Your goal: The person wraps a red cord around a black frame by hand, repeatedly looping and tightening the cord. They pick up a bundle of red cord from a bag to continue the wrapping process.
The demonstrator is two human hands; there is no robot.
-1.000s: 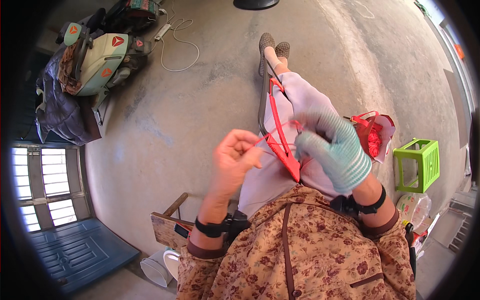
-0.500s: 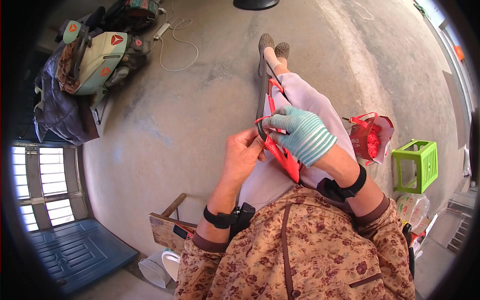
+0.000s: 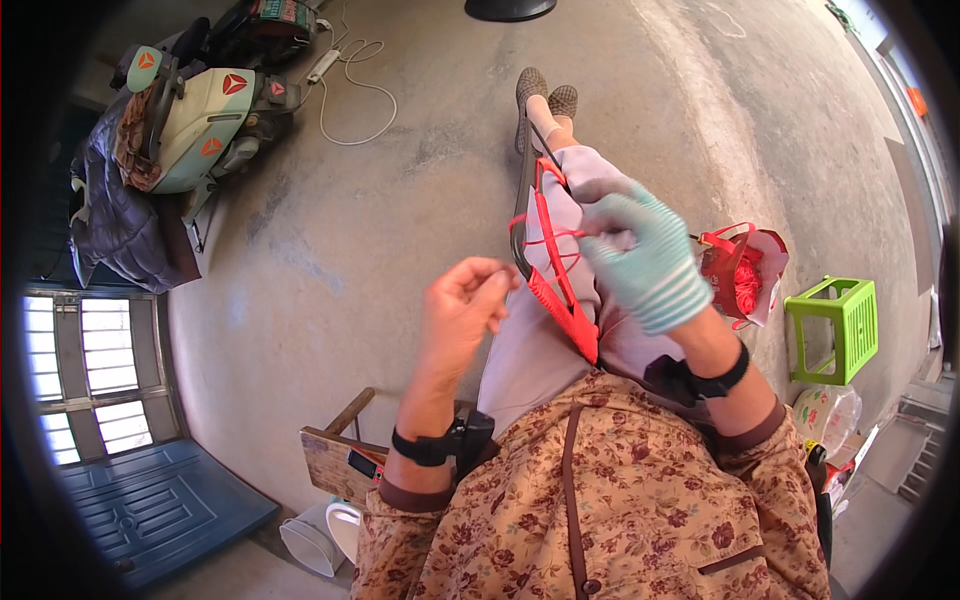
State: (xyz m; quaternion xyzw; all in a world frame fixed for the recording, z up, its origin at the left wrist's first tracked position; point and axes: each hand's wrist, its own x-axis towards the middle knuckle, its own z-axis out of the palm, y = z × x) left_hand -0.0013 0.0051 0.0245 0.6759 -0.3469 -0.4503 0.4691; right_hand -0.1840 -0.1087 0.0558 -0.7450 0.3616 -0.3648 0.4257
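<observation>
Across my lap and legs lies a dark, thin-tubed frame (image 3: pixel 519 200), its near part bound and laced with red cord (image 3: pixel 562 305). My right hand (image 3: pixel 648 262), in a green-and-white striped glove and smeared by motion, is closed on a strand of the red cord that runs from the frame's left bar. The strand stands out sideways above the lacing. On the left of the frame my bare left hand (image 3: pixel 463 305) is apart from it, fingers loosely bent and a little spread, nothing visible in them. Both wrists wear black straps.
At my right stand a red bag (image 3: pixel 772 262) holding red cord and a green plastic stool (image 3: pixel 858 330). A small wooden stool (image 3: pixel 335 463) is near my left elbow, beside a white bucket (image 3: pixel 308 545). An electric scooter (image 3: pixel 205 130) and a white power strip (image 3: pixel 323 65) are at far left.
My right hand has moved right, drawing the red strand away from the frame. My left hand has let go at the bar and shifted left, its fingers loosening.
</observation>
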